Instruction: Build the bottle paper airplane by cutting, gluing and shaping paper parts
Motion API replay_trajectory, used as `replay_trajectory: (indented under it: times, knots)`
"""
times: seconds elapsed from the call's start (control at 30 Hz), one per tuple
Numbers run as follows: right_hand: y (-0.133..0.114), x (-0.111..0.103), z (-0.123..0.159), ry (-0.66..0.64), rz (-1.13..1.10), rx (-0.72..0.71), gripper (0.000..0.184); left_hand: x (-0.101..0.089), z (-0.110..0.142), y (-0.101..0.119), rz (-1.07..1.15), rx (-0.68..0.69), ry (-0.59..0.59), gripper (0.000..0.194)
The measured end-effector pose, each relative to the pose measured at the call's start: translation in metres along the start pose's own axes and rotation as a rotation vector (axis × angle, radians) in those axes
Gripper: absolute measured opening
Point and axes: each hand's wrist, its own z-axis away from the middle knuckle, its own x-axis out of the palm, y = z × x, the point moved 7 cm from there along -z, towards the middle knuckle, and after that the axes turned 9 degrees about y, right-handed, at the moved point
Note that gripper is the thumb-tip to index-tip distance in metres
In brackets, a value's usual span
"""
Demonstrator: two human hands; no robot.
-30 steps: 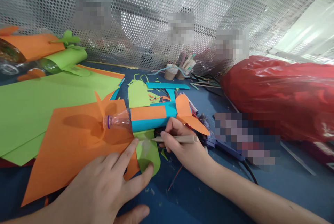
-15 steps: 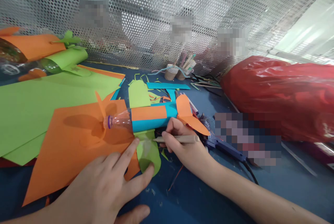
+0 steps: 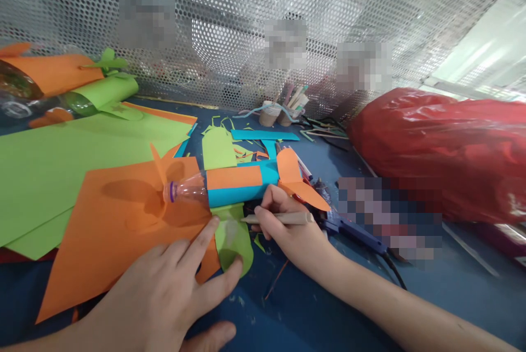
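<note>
A clear plastic bottle (image 3: 193,186) wrapped in blue and orange paper lies on its side, purple ring at its neck. Orange paper fins (image 3: 293,174) stand at its right end, and an orange paper propeller (image 3: 158,168) is at the neck. One green paper wing (image 3: 219,148) sticks out on the far side, another green wing (image 3: 234,245) on the near side. With fingers spread, my left hand (image 3: 176,281) presses fingertips on the near wing. My right hand (image 3: 287,220) pinches a beige marker (image 3: 290,218), its tip at that wing's right edge.
Orange sheet (image 3: 110,220) and green sheets (image 3: 74,160) lie left. Behind them are other paper-covered bottles (image 3: 61,75). A blue glue gun (image 3: 357,232) with a cord lies right, near a red plastic bag (image 3: 444,149). Cups of markers (image 3: 276,114) stand before the perforated metal screen (image 3: 230,29).
</note>
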Motion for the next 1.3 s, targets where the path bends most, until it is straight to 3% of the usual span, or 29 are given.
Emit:
replay_trajectory:
  times: [0.2, 0.4, 0.67, 0.9, 1.07, 1.2, 1.3]
  knots:
    - [0.0000, -0.0002, 0.0000, -0.003, 0.013, -0.011, 0.020, -0.0011, 0.0039, -0.0013, 0.005, -0.001, 0.104, 0.042]
    - [-0.0005, 0.0001, 0.0000, -0.008, -0.004, -0.004, 0.019, 0.0036, 0.0060, -0.0021, -0.019, 0.007, 0.115, 0.045]
    - [-0.0015, 0.0007, 0.0000, -0.014, 0.005, 0.004, 0.019, -0.0033, -0.0007, -0.0012, 0.024, -0.021, -0.020, 0.041]
    - [-0.0014, 0.0003, -0.0003, -0.006, 0.014, 0.015, 0.021, -0.0021, 0.0026, -0.0009, 0.010, -0.002, 0.087, 0.042]
    - [-0.0021, 0.0011, 0.0001, -0.021, -0.003, 0.014, 0.020, 0.0024, 0.0014, -0.0003, -0.012, 0.001, -0.020, 0.043]
    - [-0.0012, 0.0016, 0.0008, -0.033, -0.007, 0.025, 0.020, -0.0035, 0.0002, 0.0002, 0.003, 0.010, 0.046, 0.043]
    - [-0.0007, 0.0016, 0.0014, -0.034, -0.009, 0.028, 0.019, -0.0011, 0.0004, -0.0013, 0.014, -0.009, -0.016, 0.042]
